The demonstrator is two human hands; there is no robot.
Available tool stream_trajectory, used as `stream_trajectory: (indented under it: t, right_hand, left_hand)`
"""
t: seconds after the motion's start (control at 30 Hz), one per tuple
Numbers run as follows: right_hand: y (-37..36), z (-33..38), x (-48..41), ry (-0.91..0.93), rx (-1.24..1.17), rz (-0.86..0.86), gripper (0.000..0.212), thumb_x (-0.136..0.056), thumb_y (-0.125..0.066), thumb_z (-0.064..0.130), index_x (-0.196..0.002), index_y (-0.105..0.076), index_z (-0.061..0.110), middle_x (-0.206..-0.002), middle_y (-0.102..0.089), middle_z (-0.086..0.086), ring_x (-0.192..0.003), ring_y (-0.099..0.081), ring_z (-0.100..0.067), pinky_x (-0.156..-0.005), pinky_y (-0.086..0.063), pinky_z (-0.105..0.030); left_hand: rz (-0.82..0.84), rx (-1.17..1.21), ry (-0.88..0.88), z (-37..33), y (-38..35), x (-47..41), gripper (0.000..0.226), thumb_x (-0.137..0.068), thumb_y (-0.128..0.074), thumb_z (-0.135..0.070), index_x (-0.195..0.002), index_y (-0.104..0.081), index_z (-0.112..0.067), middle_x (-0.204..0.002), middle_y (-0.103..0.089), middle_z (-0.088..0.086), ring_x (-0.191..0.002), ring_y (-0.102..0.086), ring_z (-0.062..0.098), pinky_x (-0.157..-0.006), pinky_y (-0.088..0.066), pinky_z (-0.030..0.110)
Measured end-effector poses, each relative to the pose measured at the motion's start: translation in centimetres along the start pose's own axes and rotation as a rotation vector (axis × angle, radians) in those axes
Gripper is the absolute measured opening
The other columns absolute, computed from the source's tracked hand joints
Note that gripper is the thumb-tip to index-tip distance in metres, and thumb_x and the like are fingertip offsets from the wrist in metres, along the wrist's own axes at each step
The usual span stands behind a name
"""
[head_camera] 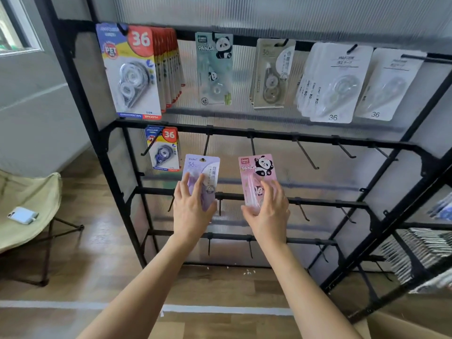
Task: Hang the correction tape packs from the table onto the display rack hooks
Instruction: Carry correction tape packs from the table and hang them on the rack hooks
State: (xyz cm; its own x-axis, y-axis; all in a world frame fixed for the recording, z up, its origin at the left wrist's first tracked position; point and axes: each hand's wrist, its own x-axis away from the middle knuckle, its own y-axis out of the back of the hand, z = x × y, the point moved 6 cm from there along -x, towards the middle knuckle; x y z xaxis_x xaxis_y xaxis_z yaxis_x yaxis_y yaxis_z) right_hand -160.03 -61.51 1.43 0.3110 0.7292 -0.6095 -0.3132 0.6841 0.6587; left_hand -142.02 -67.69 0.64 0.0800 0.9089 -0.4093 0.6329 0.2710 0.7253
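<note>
L hand (193, 206) grips a lilac card-backed correction tape pack (204, 165) by its lower end; R hand (267, 211) grips a pink panda-print pack (254, 167) likewise. Both packs are upright at the black metal display rack (269, 139), by its 2nd-row hooks (307, 155); can't tell if hooked. Same row, left: small blue-red "36" pack (162, 149). Top row: blue-red stack (133, 69), mint panda pack (214, 69), beige pack (271, 74), white stacks (337, 81).

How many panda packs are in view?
2: green panda pack hanging from the top rack bar; pink panda pack held by the right hand. More may hide behind the green one.
</note>
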Motion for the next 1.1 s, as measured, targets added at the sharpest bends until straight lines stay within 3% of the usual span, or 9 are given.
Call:
stream_trajectory:
  t: [0.17,0.33,0.5,0.73,0.9,1.1]
  right_hand:
    - [-1.5,0.5,-1.1,-0.034,0.011,0.004,0.079,-0.067,-0.084,0.029,-0.134,-0.045,0.013,-0.139,-0.044,-0.023,-0.122,-0.046,-0.044,-0.081,-0.050,-0.063]
    - [-2.0,1.4,-3.1,-0.016,0.062,-0.024,0.086,-0.064,-0.086,0.027,-0.136,-0.040,0.019,-0.139,-0.046,-0.024,-0.112,-0.052,-0.048,-0.077,-0.050,-0.061]
    - [-2.5,1.4,-4.6,-0.003,0.107,-0.014,0.088,-0.067,-0.083,0.032,-0.142,-0.036,0.026,-0.149,-0.036,-0.014,-0.117,-0.048,-0.039,-0.078,-0.050,-0.055]
    - [-2.5,0.9,-5.0,0.077,0.143,-0.084,0.092,-0.063,-0.082,0.034,-0.141,-0.035,0.027,-0.145,-0.037,-0.013,-0.114,-0.052,-0.036,-0.079,-0.049,-0.045]
    - [-2.8,0.4,-5.2,0.071,0.172,-0.074,0.089,-0.064,-0.081,0.039,-0.141,-0.038,0.027,-0.141,-0.038,-0.009,-0.111,-0.052,-0.031,-0.080,-0.051,-0.043]
    - [-3.0,0.2,-5.4,0.050,0.122,-0.069,0.076,-0.071,-0.063,0.047,-0.140,-0.045,0.023,-0.140,-0.041,-0.011,-0.116,-0.049,-0.029,-0.086,-0.047,-0.037]
  left_hand:
    - [0.046,-0.001,-0.036,1.0,-0.8,-1.2,0.078,-0.081,-0.073,-0.030,-0.148,-0.033,-0.022,-0.154,-0.022,0.018,-0.139,-0.022,0.040,-0.105,-0.034,0.050]
    - [0.106,0.004,-0.075,1.6,-1.4,-3.5,0.081,-0.081,-0.073,-0.029,-0.149,-0.029,-0.026,-0.156,-0.017,0.016,-0.138,-0.022,0.040,-0.102,-0.037,0.051]
    - [0.132,0.016,-0.068,2.1,-2.9,-6.2,0.079,-0.081,-0.069,-0.027,-0.149,-0.029,-0.029,-0.157,-0.013,0.015,-0.136,-0.023,0.043,-0.097,-0.041,0.052]
    - [0.214,-0.065,-0.017,2.4,-5.7,-11.2,0.085,-0.088,-0.061,-0.031,-0.153,-0.006,-0.033,-0.159,0.002,0.008,-0.139,-0.014,0.040,-0.103,-0.038,0.050]
    - [0.216,-0.019,0.037,2.1,-7.5,-15.0,0.083,-0.086,-0.063,-0.022,-0.152,-0.014,-0.031,-0.158,-0.002,0.008,-0.138,-0.016,0.039,-0.104,-0.033,0.052]
    - [0.194,-0.076,0.072,2.4,-9.4,-16.5,0.082,-0.087,-0.066,-0.027,-0.151,-0.014,-0.033,-0.158,0.001,0.004,-0.141,-0.012,0.034,-0.105,-0.037,0.055]
